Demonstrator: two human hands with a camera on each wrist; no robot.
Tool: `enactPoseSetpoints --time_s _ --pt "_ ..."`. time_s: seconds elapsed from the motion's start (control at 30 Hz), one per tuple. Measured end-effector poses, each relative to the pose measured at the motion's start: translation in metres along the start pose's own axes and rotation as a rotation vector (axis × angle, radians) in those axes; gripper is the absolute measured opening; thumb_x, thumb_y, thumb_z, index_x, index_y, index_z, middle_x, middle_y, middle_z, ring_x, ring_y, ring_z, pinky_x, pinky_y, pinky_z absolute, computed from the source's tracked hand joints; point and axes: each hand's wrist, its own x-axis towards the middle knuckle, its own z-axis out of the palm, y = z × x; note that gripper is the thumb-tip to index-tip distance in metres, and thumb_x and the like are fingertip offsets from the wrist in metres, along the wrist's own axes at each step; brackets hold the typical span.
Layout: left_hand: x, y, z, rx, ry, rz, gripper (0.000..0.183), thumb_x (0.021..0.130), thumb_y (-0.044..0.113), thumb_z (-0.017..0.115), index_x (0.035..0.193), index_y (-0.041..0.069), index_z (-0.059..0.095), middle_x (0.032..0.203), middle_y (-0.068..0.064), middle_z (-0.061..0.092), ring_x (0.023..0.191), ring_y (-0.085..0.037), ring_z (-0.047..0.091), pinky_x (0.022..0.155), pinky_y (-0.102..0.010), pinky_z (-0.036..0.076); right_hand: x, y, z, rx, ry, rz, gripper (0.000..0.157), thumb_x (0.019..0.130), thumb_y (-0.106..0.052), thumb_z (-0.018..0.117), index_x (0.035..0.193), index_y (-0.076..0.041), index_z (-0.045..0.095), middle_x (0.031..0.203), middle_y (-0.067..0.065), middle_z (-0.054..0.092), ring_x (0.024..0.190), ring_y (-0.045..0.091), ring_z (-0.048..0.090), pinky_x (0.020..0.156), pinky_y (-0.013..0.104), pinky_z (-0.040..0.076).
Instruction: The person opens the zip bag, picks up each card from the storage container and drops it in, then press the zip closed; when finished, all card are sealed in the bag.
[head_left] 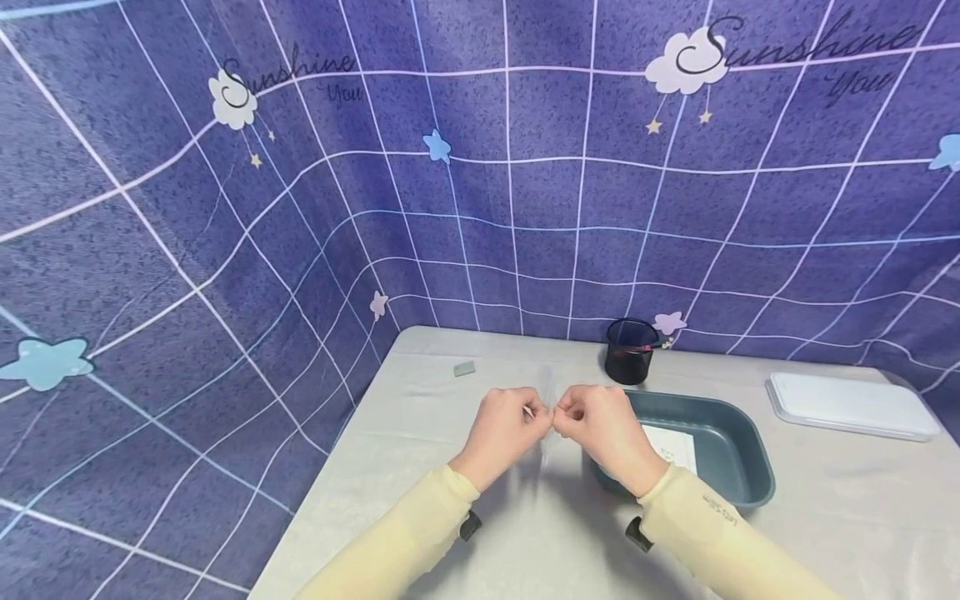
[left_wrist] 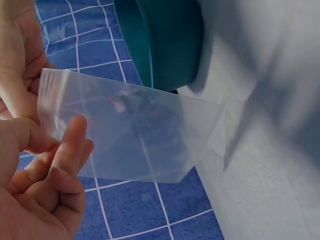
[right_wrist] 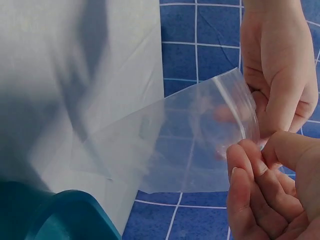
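Note:
A clear plastic zip-lock bag [left_wrist: 145,135] hangs between my hands, its zip edge at the fingers and its body pointing down toward the table. My left hand [head_left: 504,429] pinches the zip edge between thumb and fingers. Close beside it, my right hand [head_left: 603,425] pinches the same edge, the two sets of fingertips nearly meeting. In the right wrist view the bag [right_wrist: 175,140] looks flat and see-through, with nothing showing inside. From the head it is only a faint, thin shape.
Right of the hands sits a dark teal tray [head_left: 731,471], partly behind my right forearm, with a white paper packet [head_left: 675,446] inside. Behind it stands a black mesh cup [head_left: 628,364]. A white flat case [head_left: 851,406] lies far right; a small grey block [head_left: 464,368] lies back left.

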Motion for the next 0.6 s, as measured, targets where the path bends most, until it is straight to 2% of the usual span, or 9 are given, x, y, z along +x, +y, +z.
enactPoseSetpoints --time_s 0.3,0.6 --pt "-0.002 -0.014 -0.005 0.063 0.024 -0.048 0.014 0.076 0.016 0.069 0.066 0.026 0.066 0.058 0.015 0.059 0.051 -0.004 0.05 0.055 -0.025 0.043 -0.002 0.01 -0.009 -0.064 0.053 -0.047 0.019 0.076 -0.003 0.07 0.068 -0.02 0.067 0.06 -0.02 0.059 0.054 -0.001 0.05 0.056 0.026 0.046" --pt "-0.007 -0.022 -0.014 0.13 0.032 -0.101 0.016 0.077 0.024 0.068 0.063 0.029 0.061 0.049 0.018 0.047 0.048 -0.003 0.045 0.054 -0.029 0.043 -0.004 0.019 -0.024 -0.102 0.034 -0.031 0.019 0.078 -0.004 0.07 0.068 -0.02 0.068 0.061 -0.02 0.06 0.056 0.002 0.054 0.06 0.03 0.048"
